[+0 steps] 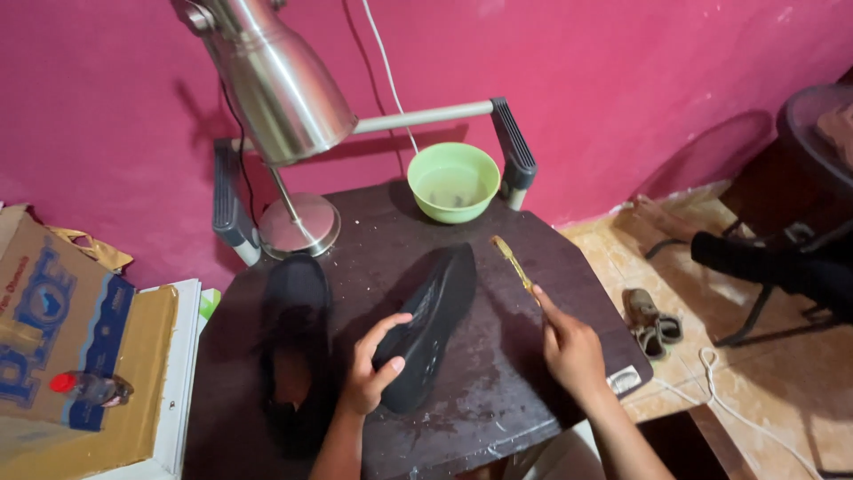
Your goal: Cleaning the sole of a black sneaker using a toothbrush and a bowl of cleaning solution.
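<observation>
Head view: left hand [373, 364] clasps black shoe [426, 324], right hand [573, 351] pinches brush [514, 262].

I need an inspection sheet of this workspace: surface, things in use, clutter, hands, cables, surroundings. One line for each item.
Surface: dark table, wet patches and specks near the front.
Things in use: black shoe lying on its side; yellowish brush; second black shoe upright at left.
Clutter: green bowl; metal lamp at the back.
Hands: left hand grips the tilted shoe; right hand holds the brush handle.
Cables: white cord on the wall; white cord on the floor.
Surroundings: pink wall; cardboard box at left; small sandals on the tiled floor.
</observation>
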